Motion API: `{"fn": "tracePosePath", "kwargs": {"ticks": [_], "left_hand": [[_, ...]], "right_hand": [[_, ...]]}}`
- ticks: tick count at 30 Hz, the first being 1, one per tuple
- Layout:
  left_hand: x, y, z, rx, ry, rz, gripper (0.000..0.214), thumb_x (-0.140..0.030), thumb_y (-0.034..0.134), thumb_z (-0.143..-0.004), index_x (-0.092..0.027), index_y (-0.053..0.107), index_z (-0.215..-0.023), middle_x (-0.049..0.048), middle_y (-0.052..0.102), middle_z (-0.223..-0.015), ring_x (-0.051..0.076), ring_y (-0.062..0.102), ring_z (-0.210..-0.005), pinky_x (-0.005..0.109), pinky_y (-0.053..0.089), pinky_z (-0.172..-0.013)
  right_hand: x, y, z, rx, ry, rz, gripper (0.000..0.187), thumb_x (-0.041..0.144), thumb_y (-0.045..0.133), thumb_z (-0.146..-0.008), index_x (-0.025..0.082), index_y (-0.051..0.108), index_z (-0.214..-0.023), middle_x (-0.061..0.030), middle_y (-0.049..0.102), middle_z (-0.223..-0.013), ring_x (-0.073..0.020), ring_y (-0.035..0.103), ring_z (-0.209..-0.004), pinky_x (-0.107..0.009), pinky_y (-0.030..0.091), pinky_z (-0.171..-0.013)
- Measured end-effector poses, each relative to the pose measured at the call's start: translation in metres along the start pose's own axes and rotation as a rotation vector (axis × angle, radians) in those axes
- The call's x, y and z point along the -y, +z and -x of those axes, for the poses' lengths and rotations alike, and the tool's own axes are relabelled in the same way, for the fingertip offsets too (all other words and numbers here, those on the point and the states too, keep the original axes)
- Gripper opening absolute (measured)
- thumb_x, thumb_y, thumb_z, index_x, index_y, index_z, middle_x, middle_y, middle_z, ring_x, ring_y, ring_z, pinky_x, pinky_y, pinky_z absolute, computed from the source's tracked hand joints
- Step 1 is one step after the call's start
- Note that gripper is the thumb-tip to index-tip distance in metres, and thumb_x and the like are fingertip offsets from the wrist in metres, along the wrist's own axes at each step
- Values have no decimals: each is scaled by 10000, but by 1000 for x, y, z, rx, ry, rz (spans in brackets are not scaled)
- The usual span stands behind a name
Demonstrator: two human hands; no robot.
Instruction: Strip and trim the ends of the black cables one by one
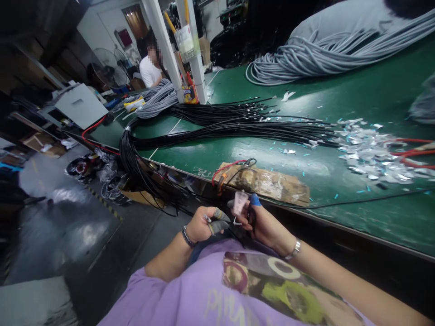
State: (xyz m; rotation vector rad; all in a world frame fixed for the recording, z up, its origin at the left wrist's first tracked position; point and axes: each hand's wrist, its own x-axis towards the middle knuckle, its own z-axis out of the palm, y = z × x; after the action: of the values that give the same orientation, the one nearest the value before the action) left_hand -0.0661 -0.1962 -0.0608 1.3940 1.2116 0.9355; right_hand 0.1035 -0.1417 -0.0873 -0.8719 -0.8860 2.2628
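My left hand [205,222], with grey covers on its fingertips, is closed in a pinch on the end of a black cable [222,221]. Close by on the right, my right hand [260,222] has a blue cover on the thumb and curls around a dark-handled tool [251,215], mostly hidden by the fingers. A pale, pinkish-silver foil piece [240,202] sticks up at its fingertips. Between the hands shows a small white strip [237,222]. Both hands are in front of the bench edge, just above my lap.
On the green bench [210,151] lies a long bundle of black cables [217,131]. Foil scraps [370,149] are heaped at right. A worn wooden block [272,183] sits at the near edge. Grey cable coils [306,59] lie behind. A person [149,70] is seated far back.
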Motion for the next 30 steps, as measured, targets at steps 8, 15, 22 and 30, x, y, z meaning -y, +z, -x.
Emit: {"fn": "tracePosePath", "kwargs": {"ticks": [8, 15, 22, 30], "left_hand": [[2, 3, 8, 26, 29, -87, 488, -609, 690, -669, -128, 633, -607, 31, 587, -542, 102, 507, -503, 215, 417, -519], [0, 0, 9, 349, -24, -128, 456, -568, 634, -757, -131, 600, -632, 19, 585, -548, 98, 515, -511, 198, 407, -523], [-17, -22, -4, 393, -210, 81, 526, -656, 610, -729, -140, 523, -671, -5, 545, -462, 58, 415, -332, 169, 310, -348], [-71, -28, -78, -32, 110, 121, 460, -548, 728, -670, -137, 523, -656, -3, 580, -497, 57, 448, -366, 166, 337, -371]], "right_hand": [[2, -2, 17, 165, 85, 214, 539, 670, 721, -588, 198, 460, -600, 84, 384, -443, -44, 195, -405, -204, 118, -394], [15, 7, 28, 288, -117, 606, 426, 528, 731, -655, 166, 531, -552, 54, 443, -523, -83, 342, -525, -217, 297, -489], [51, 0, 37, 133, -344, 723, 336, 496, 655, -741, 173, 602, -666, 20, 553, -636, -123, 453, -597, -248, 387, -571], [140, -35, 18, -200, -569, 701, 265, 367, 693, -668, 194, 672, -867, -36, 678, -781, -176, 582, -692, -300, 474, -644]]}}
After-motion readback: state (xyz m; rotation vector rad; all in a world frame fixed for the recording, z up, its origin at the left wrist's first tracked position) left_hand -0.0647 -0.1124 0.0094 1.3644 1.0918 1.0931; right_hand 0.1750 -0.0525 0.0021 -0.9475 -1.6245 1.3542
